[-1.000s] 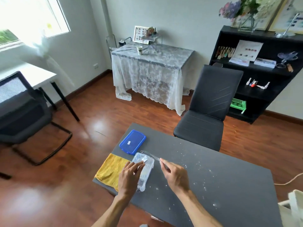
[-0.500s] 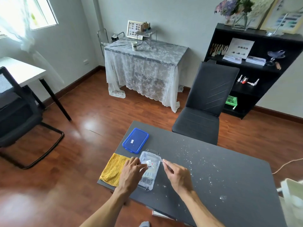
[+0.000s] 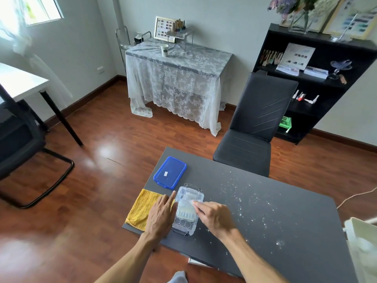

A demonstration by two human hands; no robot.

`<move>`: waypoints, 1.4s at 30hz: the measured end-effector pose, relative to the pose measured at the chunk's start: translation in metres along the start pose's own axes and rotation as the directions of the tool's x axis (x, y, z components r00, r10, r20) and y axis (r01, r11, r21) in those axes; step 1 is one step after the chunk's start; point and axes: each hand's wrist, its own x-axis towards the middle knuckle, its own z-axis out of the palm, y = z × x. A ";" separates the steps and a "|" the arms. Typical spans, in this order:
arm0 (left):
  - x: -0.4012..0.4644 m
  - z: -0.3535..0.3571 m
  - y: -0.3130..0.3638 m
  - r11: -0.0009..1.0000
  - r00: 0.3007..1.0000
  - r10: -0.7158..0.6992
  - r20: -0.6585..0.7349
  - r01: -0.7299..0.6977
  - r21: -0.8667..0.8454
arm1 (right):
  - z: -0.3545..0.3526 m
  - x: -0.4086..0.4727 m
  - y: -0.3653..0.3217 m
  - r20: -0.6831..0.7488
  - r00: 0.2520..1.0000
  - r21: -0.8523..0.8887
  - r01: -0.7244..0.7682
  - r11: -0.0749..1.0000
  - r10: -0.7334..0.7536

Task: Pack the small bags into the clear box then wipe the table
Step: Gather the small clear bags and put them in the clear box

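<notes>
While the left hand lies flat beside the clear box, the right hand pinches a small bag over it — near the table edge.

We see a dark grey table carrying everything. The clear box sits on it between our two hands, lid off. Just left of the left hand, partly under it, a yellow cloth lies flat at the table's edge. Beyond that hand, a blue lid lies flat near the far corner. To the right of the right hand, small glittering specks are scattered across the surface.
</notes>
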 end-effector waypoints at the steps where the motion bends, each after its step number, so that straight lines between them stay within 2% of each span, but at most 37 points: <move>1: -0.001 0.000 0.000 1.000 1.000 0.003 -0.001 -0.003 -0.012 | 0.001 0.003 -0.002 0.033 0.999 -0.034 0.033 0.999 -0.032; 3: -0.001 0.000 0.000 0.999 1.000 0.015 -0.002 -0.015 -0.036 | 0.000 0.010 -0.007 0.129 0.989 -0.140 0.085 0.987 -0.067; 7: -0.001 0.003 -0.005 0.998 0.998 0.054 0.016 -0.053 -0.022 | 0.006 0.027 -0.018 0.285 0.955 -0.316 0.008 0.949 0.086; 9: -0.001 0.005 -0.006 0.998 0.998 0.056 0.025 -0.056 -0.018 | 0.013 0.029 -0.026 0.360 0.924 -0.404 0.030 0.914 0.129; 14: -0.001 0.008 -0.006 0.998 0.998 0.052 0.037 -0.051 -0.025 | 0.028 0.034 -0.036 0.545 0.801 -0.383 -0.025 0.923 0.247; 17: -0.001 0.010 -0.007 0.998 0.998 0.049 0.035 -0.048 -0.036 | 0.029 0.036 -0.040 0.561 0.776 -0.388 -0.059 0.920 0.286; 20: -0.001 0.012 -0.007 0.997 0.998 0.050 0.034 -0.048 -0.058 | 0.026 0.033 -0.035 0.532 0.791 -0.320 -0.142 0.937 0.302; 25: 0.002 0.007 -0.010 0.986 1.000 0.021 -0.006 -0.022 -0.166 | 0.014 0.031 -0.022 0.384 0.865 -0.052 -0.328 0.943 0.322; 28: 0.012 -0.001 -0.017 0.980 0.999 0.007 -0.053 -0.017 -0.198 | 0.006 0.043 -0.010 0.300 0.879 0.095 -0.414 0.905 0.370; 31: 0.031 -0.011 -0.027 0.980 0.995 -0.032 -0.099 0.012 -0.199 | -0.001 0.068 -0.001 0.269 0.882 0.172 -0.439 0.882 0.387; 36: 0.064 -0.024 -0.049 0.987 0.992 -0.068 -0.107 0.051 -0.155 | -0.002 0.115 0.006 0.300 0.862 0.164 -0.469 0.868 0.410; 42: 0.086 -0.018 -0.066 0.995 0.998 -0.062 0.001 0.062 -0.082 | 0.028 0.146 0.020 0.397 0.723 -0.056 -0.595 0.802 0.565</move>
